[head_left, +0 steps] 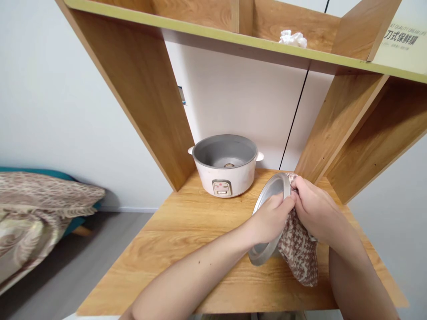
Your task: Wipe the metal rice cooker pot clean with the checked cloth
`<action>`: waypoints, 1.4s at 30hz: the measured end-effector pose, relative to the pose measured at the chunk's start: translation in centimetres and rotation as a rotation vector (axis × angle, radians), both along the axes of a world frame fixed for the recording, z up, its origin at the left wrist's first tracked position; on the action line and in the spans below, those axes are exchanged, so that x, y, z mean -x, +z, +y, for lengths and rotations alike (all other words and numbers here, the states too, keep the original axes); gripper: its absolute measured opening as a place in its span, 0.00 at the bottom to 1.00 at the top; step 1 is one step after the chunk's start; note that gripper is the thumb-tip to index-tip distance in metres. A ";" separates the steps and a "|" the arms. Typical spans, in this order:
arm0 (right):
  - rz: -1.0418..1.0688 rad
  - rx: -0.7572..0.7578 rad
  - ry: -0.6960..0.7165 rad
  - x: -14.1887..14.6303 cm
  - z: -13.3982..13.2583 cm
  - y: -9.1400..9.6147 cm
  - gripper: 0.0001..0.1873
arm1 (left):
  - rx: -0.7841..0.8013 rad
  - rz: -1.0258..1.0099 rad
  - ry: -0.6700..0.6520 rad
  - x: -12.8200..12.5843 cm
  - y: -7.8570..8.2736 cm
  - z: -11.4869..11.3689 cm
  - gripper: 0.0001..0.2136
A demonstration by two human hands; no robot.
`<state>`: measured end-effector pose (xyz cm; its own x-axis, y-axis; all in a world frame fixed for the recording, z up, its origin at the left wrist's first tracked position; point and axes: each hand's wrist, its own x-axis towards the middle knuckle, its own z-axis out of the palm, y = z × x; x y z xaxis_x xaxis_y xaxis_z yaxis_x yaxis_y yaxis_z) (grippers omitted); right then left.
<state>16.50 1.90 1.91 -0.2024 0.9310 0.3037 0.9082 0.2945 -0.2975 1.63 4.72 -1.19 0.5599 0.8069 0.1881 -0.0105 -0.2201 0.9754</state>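
A round, silver-rimmed pot lid [267, 190] is tilted on its side over the right part of the wooden tabletop. My left hand [274, 218] grips it, fingers closed near its middle and partly hidden. Against the upper right edge of the lid, my right hand [315, 209] is closed on a brown-and-white patterned cloth [298, 251], whose loose end hangs down. Both hands nearly meet at the rim. Behind them stands a white rice cooker body [203, 178], with no lid on it and its grey inside showing.
A wooden shelf unit [133, 89] rises around the tabletop [160, 253]. Crumpled white tissue [293, 39] lies on its upper shelf, beside a pale box [403, 44] with printed lettering. On the left, a patterned blanket [40, 222] covers a teal seat [50, 170].
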 end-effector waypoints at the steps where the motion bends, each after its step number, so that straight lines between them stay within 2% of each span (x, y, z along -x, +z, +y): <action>1: -0.006 -0.007 -0.011 0.1 0.0 -0.1 0.07 | -0.005 -0.005 -0.006 0.0 0.0 0.0 0.19; 11: -0.032 0.004 -0.120 0.0 1.0 -0.7 0.12 | -0.068 0.042 0.039 -0.3 -0.8 -0.4 0.17; 27: -0.070 0.006 -0.170 0.1 1.5 -0.7 0.15 | -0.063 0.023 -0.013 -0.3 -0.5 -0.2 0.15; 42: -0.229 -0.045 -0.164 0.2 1.3 -0.9 0.09 | -0.044 0.075 -0.025 0.1 0.0 0.0 0.16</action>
<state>16.35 3.18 1.01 -0.1184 0.9435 0.3095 0.9868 0.1465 -0.0691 1.57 4.70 -1.20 0.5937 0.7843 0.1799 0.0566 -0.2638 0.9629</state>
